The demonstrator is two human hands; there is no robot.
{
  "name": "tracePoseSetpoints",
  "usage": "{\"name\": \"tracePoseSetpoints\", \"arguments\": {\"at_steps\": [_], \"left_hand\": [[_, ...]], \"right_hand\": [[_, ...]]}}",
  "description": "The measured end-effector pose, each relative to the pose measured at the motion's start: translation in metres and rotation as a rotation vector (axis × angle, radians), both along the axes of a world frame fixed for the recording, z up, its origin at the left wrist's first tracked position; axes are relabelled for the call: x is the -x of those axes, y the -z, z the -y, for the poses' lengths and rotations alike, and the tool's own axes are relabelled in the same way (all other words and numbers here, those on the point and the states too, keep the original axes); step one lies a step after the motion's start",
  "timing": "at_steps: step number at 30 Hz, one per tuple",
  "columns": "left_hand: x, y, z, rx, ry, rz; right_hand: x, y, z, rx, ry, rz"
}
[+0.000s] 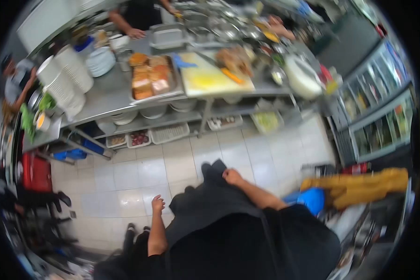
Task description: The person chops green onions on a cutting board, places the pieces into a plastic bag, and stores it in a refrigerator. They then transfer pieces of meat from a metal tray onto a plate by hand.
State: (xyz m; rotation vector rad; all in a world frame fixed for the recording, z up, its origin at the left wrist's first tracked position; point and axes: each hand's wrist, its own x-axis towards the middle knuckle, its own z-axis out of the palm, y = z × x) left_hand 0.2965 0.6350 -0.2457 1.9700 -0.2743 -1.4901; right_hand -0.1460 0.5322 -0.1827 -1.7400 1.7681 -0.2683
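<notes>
My right hand (232,177) is closed on the edge of the dark apron (205,205) that I wear, pulling the cloth out to the front. My left hand (158,204) hangs at my left side above the tiled floor, its fingers loosely curled and a little apart, with nothing visible in it. Across from me stands a steel counter (105,105). On it are a tray of bread-like slabs (151,77), a stained cutting board (214,86), an orange-handled knife (232,75) and a browned piece of food (234,60).
Stacked white containers (63,77) and plates (100,60) crowd the counter's left end. Bins of produce (139,138) sit on the lower shelf. A red box (36,173) is at left, a glass-door fridge (373,107) at right. Other people (142,14) stand around the counter.
</notes>
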Motion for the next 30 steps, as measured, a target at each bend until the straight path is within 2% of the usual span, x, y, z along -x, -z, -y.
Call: {"name": "tracePoseSetpoints", "arguments": {"at_steps": [1,2,3,4,5,6,9,13,16,17,18,19,21,23,25,27,29,30], "left_hand": [[-0.002,0.017,-0.016,0.065,0.008,-0.096],[0.007,0.016,-0.025,0.019,0.073,-0.049],[0.014,0.015,-0.032,-0.012,0.154,-0.026],[0.012,0.055,-0.053,0.112,0.548,0.147],[0.013,0.079,-0.070,0.264,0.967,0.487],[0.023,0.067,-0.075,0.446,1.207,0.815],[0.006,0.055,-0.097,0.236,1.013,0.501],[0.007,0.031,-0.087,0.153,0.845,0.366],[0.017,0.025,-0.061,0.162,0.640,0.265],[0.021,0.031,-0.046,0.201,0.517,0.196],[0.031,0.036,-0.036,0.365,0.317,0.064],[0.023,0.031,-0.013,0.132,0.288,0.098],[0.025,0.018,0.034,0.057,0.126,0.062],[0.035,0.000,0.073,0.047,0.020,0.072],[0.054,-0.020,0.120,0.000,-0.059,0.092],[0.083,-0.036,0.166,0.016,-0.068,0.151],[0.118,-0.049,0.207,0.070,0.016,0.220],[0.140,-0.056,0.228,0.061,0.171,0.337]], "right_hand": [[0.008,-0.008,-0.003,-0.088,0.019,0.051],[0.015,-0.010,-0.009,-0.062,0.095,-0.045],[0.020,-0.023,-0.013,-0.139,0.161,-0.103],[0.026,-0.029,-0.015,-0.162,0.226,-0.074],[0.034,-0.030,-0.018,-0.182,0.279,-0.050],[0.043,-0.029,-0.016,-0.218,0.313,-0.012],[0.072,-0.041,0.021,-0.219,0.373,0.044],[0.123,-0.106,0.133,0.029,0.377,0.078],[0.145,-0.202,0.227,0.374,0.292,0.178],[0.150,-0.237,0.256,0.466,0.263,0.171],[0.152,-0.278,0.280,0.646,0.197,0.113],[0.154,-0.318,0.302,0.824,0.130,0.053],[0.164,-0.386,0.354,1.033,0.024,0.080],[0.174,-0.460,0.398,1.009,0.044,0.190],[0.195,-0.516,0.453,1.435,-0.026,-0.012],[0.220,-0.575,0.513,1.505,-0.024,0.030],[0.240,-0.628,0.566,1.579,-0.012,-0.008],[0.257,-0.648,0.605,1.506,-0.035,-0.060]]}}
